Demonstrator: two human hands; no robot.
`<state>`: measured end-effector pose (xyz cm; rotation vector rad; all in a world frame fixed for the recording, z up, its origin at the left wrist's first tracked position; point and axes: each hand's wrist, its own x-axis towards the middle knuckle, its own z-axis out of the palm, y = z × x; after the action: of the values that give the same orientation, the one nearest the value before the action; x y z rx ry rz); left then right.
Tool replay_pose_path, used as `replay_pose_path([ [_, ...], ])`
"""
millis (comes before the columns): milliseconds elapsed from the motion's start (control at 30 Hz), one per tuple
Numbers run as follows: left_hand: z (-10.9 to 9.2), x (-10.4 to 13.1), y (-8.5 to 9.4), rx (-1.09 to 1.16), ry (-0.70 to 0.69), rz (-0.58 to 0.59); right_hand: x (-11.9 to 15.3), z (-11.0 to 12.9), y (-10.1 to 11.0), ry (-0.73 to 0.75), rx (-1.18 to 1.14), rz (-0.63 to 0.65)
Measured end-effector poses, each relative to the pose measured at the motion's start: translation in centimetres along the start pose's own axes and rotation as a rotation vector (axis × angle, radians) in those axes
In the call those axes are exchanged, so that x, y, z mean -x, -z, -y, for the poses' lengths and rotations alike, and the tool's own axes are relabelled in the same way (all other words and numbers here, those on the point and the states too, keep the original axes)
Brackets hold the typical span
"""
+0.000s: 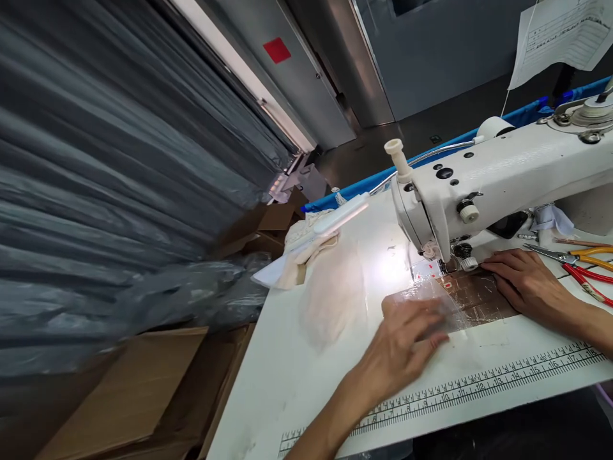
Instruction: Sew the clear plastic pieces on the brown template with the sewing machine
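Observation:
My left hand (400,342) is over the white sewing table, just in front of the machine's needle area. Its fingers are bent and smeared by motion, so their grip cannot be made out. A thin, see-through sheet (428,291) lies by its fingertips, partly hidden by them. To the right of the needle area, my right hand (534,284) rests palm down with fingers stretched out, at the edge of a brown, tape-covered plate (479,297). The white sewing machine (493,179) stands above, its presser foot partly hidden.
Scissors with red handles (587,281) and a yellow-handled tool (594,255) lie right of my right hand. Pale cloth (311,246) sits at the table's back left. A printed ruler (460,393) runs along the front edge. Cardboard boxes (138,383) stand at left.

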<state>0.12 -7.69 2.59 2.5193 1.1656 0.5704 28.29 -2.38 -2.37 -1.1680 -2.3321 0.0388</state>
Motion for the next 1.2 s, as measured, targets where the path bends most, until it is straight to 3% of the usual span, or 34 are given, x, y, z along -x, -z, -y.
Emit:
replay_pose_path([
  [100,2.3,-0.4,0.4,-0.094,0.279,-0.151,0.0,0.0,-0.1,-0.01,-0.018,0.004],
  [233,4.3,-0.9,0.3,-0.038,0.386,-0.144,0.0,0.1,0.0,-0.011,-0.037,-0.003],
  [367,3.0,-1.3,0.6,0.201,0.46,-0.2,-0.3,0.6,0.8,-0.069,-0.157,-0.165],
  [433,1.4,-1.5,0.9,0.428,0.542,-0.195,-0.6,1.5,1.6,-0.118,-0.319,-0.165],
  [500,-0.6,-1.6,1.2,0.653,0.581,-0.157,-0.8,3.0,2.6,-0.18,-0.569,0.0],
  [533,-1.6,-1.7,1.3,0.735,0.572,-0.142,-1.0,3.9,3.1,-0.219,-0.711,0.155],
  [600,-3.2,-1.8,1.6,0.819,0.508,-0.112,-1.3,5.8,3.7,-0.241,-0.934,0.398],
  [633,-3.8,-1.8,1.7,0.821,0.461,-0.102,-1.5,6.7,3.9,-0.225,-1.021,0.457],
  [767,-3.5,-2.1,3.3,0.691,0.33,-0.197,-2.4,8.3,3.2,-0.261,-1.214,0.49],
  [833,-2.1,-2.3,4.3,0.625,0.328,-0.306,-3.1,7.9,2.6,-0.335,-1.177,0.53],
  [933,0.6,-2.9,5.0,0.459,0.362,-0.337,-4.2,6.7,1.9,-0.418,-1.004,0.592],
  [1000,2.2,-3.4,4.5,0.285,0.357,-0.324,-5.1,5.9,1.5,-0.443,-0.777,0.544],
  [1100,4.2,-4.0,2.8,-0.102,0.205,-0.41,-6.1,5.1,0.7,-0.452,-0.447,0.453],
  [1200,4.8,-4.1,0.8,-0.371,0.001,-0.536,-6.2,4.8,-0.1,-0.43,-0.391,0.41],
])
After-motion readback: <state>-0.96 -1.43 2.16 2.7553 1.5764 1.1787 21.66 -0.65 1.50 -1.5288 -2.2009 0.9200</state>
